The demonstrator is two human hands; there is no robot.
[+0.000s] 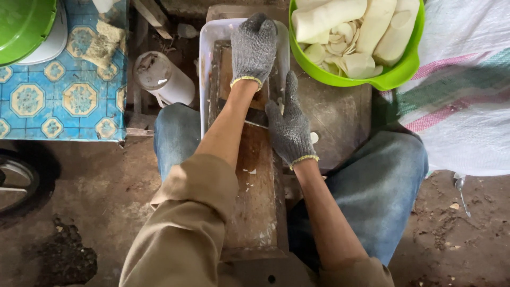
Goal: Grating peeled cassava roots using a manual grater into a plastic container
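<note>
A long wooden slicer board (257, 196) runs away from me between my knees, its far end lying over a white rectangular tub (208, 64). My left hand (254, 48), in a grey knit glove, is cupped palm-down on the far end of the board; whatever is under it is hidden. My right hand (289, 127), gloved the same, clasps the board's right edge beside the metal blade (256, 123), one finger pointing forward. A green bowl (396, 74) at the far right holds peeled white root pieces (372, 24) and thin slices.
A white cylindrical jug (162, 79) stands left of the tub. A blue patterned tile surface (58, 95) carries a green lid (21, 26) at far left. A striped white sack (462, 101) lies on the right. A wheel (16, 178) shows at the left edge above the dirt floor.
</note>
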